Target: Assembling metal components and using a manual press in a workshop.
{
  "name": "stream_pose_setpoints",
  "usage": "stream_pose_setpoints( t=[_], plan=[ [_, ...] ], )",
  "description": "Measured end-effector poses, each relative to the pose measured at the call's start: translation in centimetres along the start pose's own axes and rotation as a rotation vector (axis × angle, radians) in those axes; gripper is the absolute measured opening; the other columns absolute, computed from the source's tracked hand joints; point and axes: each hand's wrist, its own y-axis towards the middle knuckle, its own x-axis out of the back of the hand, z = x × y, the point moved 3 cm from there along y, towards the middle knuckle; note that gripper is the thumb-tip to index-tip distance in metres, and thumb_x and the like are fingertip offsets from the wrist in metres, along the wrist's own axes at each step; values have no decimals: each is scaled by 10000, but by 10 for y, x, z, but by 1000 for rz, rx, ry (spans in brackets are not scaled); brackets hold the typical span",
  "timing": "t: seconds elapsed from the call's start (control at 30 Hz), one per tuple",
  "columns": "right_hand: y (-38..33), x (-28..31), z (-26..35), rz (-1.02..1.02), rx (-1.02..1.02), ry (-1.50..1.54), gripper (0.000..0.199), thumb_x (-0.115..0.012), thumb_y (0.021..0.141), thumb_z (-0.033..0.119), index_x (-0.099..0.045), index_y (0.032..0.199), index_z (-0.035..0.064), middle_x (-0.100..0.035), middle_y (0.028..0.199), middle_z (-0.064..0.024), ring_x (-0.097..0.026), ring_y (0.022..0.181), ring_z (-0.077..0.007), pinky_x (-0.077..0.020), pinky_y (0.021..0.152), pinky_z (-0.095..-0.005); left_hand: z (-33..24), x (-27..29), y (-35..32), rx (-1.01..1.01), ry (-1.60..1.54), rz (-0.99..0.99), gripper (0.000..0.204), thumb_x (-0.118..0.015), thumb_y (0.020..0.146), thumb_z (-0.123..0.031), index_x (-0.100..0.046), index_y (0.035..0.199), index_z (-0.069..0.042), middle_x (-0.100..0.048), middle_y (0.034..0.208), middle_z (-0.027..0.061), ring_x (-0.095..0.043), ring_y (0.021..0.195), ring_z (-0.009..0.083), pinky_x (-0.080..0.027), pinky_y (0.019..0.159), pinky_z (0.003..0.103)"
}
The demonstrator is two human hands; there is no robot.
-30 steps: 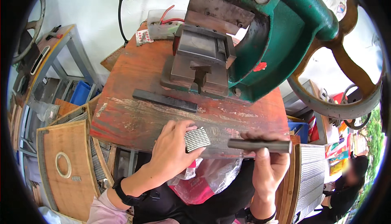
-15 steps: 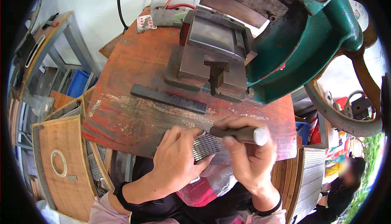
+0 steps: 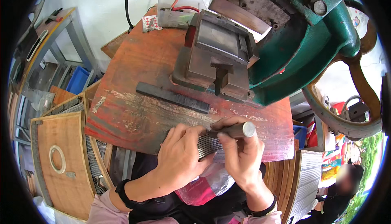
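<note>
My left hand (image 3: 180, 155) grips a tight stack of thin grey metal strips (image 3: 208, 146) at the near edge of the worn red table (image 3: 138, 102). My right hand (image 3: 240, 155) holds a short dark metal rod (image 3: 235, 130) lying across the top of that stack, its round end pointing right. Both hands touch each other over the stack. Behind them a flat dark metal bar (image 3: 172, 98) lies on the table in front of the grey die block (image 3: 216, 57) of a green press (image 3: 301, 49).
A large flywheel (image 3: 346, 114) hangs at the right of the press. A wooden board with a tape ring (image 3: 57, 159) and racks of metal strips stand at the left. A clear plastic box with red wires (image 3: 175, 14) sits at the table's back. A person (image 3: 346, 183) is at the lower right.
My right hand brought the rod from the right edge of the table over to the stack. Both hands now meet over the strips, and the view has tilted closer to the table.
</note>
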Motion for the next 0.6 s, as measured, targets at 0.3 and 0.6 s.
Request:
stream_pose_setpoints(
  t=[0.3, 0.6],
  plan=[
    [-2, 3, 1, -15, 51, -3, 256, -624, 797, -39, -542, 1036, 0, -653, 859, -128, -659, 761, -178, -513, 683, -278, -1, -2, 0, -8, 42, -17, 565, -814, 583, -145, -478, 1020, -18, -567, 876, 129, -559, 809, 314, -460, 705, 400],
    [-4, 4, 3, 42, -22, -22, 251, -637, 787, -38, -533, 1015, -27, -653, 861, -135, -662, 739, -205, -520, 661, -272, 1, -2, 0, -3, 20, -12, 550, -789, 592, -127, -497, 1041, -4, -547, 865, 156, -539, 811, 338, -452, 705, 400]
  ],
)
